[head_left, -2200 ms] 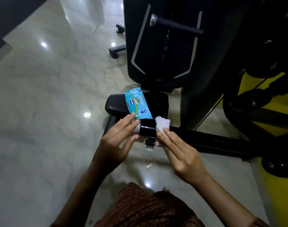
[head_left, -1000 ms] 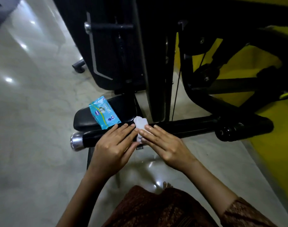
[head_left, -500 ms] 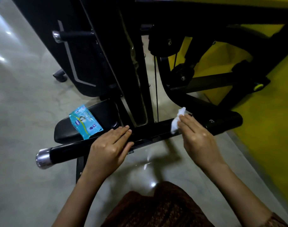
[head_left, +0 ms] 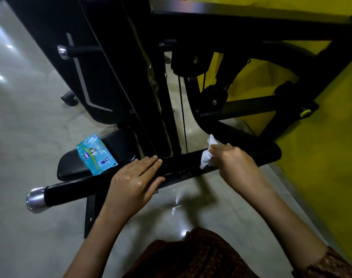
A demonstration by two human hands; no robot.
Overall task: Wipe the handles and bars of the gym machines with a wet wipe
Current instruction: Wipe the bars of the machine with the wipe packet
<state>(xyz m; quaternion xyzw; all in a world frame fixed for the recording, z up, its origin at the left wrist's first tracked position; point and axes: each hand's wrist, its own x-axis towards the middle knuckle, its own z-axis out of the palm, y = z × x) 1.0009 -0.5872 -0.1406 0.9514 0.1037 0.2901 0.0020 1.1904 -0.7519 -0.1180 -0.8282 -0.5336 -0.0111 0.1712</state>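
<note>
A long black bar [head_left: 75, 190] with a chrome end cap [head_left: 35, 200] runs low across the view, from lower left up to the right. My left hand [head_left: 135, 182] lies flat on its middle, fingers straight. My right hand [head_left: 234, 164] holds a crumpled white wet wipe [head_left: 207, 157] against the bar's right part, fingers curled round the wipe. A blue pack of wipes [head_left: 96, 154] lies on the black padded seat [head_left: 70, 167] just behind the bar.
A black upright frame [head_left: 143, 81] and a dark panel with a chrome-tipped handle [head_left: 61, 52] rise behind the seat. Cables, a pulley [head_left: 214, 97] and black struts fill the right, against a yellow wall [head_left: 329, 137]. Glossy grey floor [head_left: 30, 127] lies to the left.
My right hand slid the wipe rightward along the bar, away from my left hand, then held about the same spot. My left hand stayed on the bar. The view swung right.
</note>
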